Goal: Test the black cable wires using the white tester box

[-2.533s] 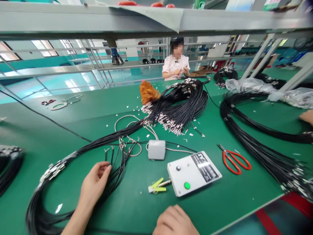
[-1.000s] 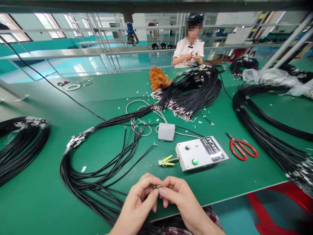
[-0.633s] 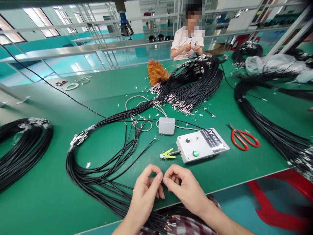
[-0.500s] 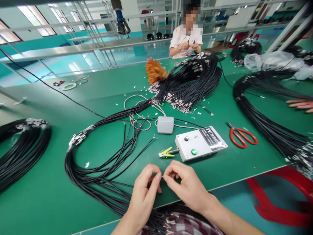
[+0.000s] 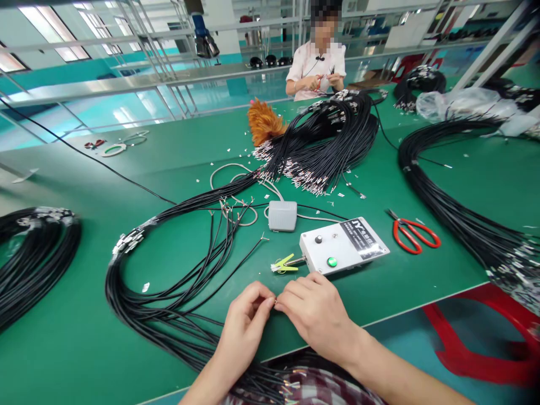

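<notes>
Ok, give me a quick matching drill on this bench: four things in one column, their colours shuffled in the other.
Things:
1. scissors
2. tester box
3. cable bundle
4. duster

Colours:
A. black
B. orange-brown
C. red handles
D. white with a green button

Pairs: 1-C, 2-D, 3-A, 4-B

A broad green table (image 5: 126, 157) is filling most of the frame. Grey metal racking (image 5: 139, 84) is crossing the upper left, windows (image 5: 54, 48) are glowing behind it (daylight reflecting off glossy teal floor (image 5: 126, 115)), and red flooring (image 5: 476, 337) is showing lower right.
</notes>
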Action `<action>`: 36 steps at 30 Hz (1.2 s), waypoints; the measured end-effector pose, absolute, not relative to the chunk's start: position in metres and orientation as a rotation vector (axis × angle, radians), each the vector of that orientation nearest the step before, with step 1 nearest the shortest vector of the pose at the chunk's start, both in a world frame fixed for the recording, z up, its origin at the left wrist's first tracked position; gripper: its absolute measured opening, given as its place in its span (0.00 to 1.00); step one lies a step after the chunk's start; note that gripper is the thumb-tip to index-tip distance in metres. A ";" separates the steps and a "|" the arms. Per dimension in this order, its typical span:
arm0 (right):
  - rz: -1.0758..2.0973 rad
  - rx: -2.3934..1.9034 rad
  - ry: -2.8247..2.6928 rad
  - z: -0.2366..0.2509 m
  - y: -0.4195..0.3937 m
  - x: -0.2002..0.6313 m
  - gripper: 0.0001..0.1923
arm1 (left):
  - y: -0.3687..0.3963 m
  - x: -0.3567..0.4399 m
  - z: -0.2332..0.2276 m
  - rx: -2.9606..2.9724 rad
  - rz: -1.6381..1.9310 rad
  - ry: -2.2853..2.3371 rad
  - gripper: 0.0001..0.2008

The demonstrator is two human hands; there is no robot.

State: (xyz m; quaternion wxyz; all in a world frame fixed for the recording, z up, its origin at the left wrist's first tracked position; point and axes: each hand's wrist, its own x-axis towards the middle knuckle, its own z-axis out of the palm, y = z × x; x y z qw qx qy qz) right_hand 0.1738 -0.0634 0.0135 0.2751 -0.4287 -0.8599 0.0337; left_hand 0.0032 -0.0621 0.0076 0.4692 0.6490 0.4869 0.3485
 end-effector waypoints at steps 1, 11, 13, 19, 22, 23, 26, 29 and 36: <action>0.079 -1.149 -2.333 0.013 -0.062 0.174 0.17 | -0.063 0.002 0.007 1.739 0.847 1.179 0.10; -0.162 -1.314 -2.341 0.034 -0.037 0.191 0.08 | -0.046 0.003 0.004 1.607 0.985 1.325 0.09; -0.242 -1.403 -2.404 0.034 -0.025 0.189 0.13 | -0.037 0.004 0.008 1.562 0.983 1.344 0.09; -0.306 -1.422 -2.547 0.027 -0.006 0.186 0.06 | -0.023 0.009 0.009 1.480 0.980 1.366 0.09; -0.300 -1.398 -2.561 0.027 -0.005 0.188 0.08 | -0.021 0.012 0.007 1.471 0.967 1.376 0.09; -0.296 -1.392 -2.564 0.028 -0.004 0.188 0.08 | -0.020 0.013 0.006 1.471 0.963 1.382 0.09; -0.278 -1.387 -2.565 0.029 -0.004 0.189 0.07 | -0.019 0.015 0.004 1.479 0.946 1.402 0.09; -0.249 -1.402 -2.561 0.030 -0.005 0.188 0.07 | -0.017 0.016 0.003 1.499 0.935 1.422 0.09; -0.196 -1.464 -2.556 0.033 -0.009 0.187 0.05 | -0.018 0.018 0.003 1.553 0.928 1.461 0.09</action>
